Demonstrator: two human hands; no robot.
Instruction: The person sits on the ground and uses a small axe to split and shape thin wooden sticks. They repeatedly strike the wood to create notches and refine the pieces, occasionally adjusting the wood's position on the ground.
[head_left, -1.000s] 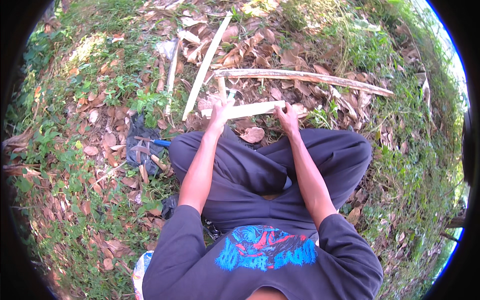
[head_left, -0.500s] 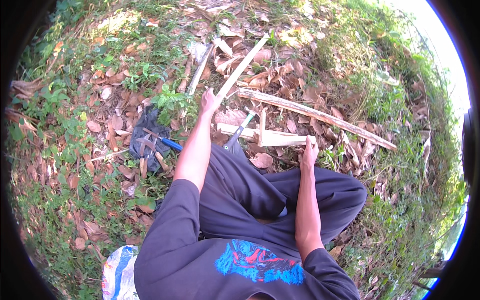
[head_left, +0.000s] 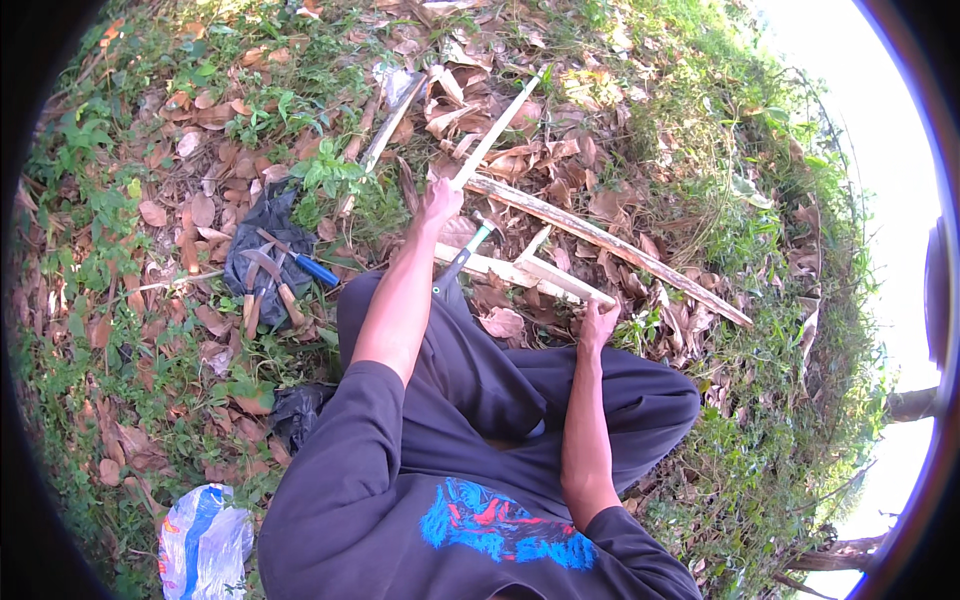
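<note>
My left hand (head_left: 441,203) is closed round the near end of a pale wooden strip (head_left: 501,127), which points away over the dry leaves. Lower and to the right, my right hand (head_left: 598,322) grips one end of a pale wooden piece (head_left: 560,279) with a short crosspiece (head_left: 534,243) standing off it at an angle. Another light slat (head_left: 480,264) lies beside that piece, partly hidden. Between my hands a hammer (head_left: 463,259) with a dark and green handle rests by my knee, across the slat.
Beyond my right hand stretches a long rough board (head_left: 610,240). At left, several tools, one a blue-handled tool (head_left: 316,269), lie on a black plastic sheet (head_left: 262,222). Another wood piece (head_left: 395,122) lies far ahead. A white-and-blue plastic bag (head_left: 205,545) sits near left.
The wooden piece in my right hand has turned, and its crosspiece now leans to the right instead of standing upright. My left hand keeps hold of the strip. The whole view has shifted slightly.
</note>
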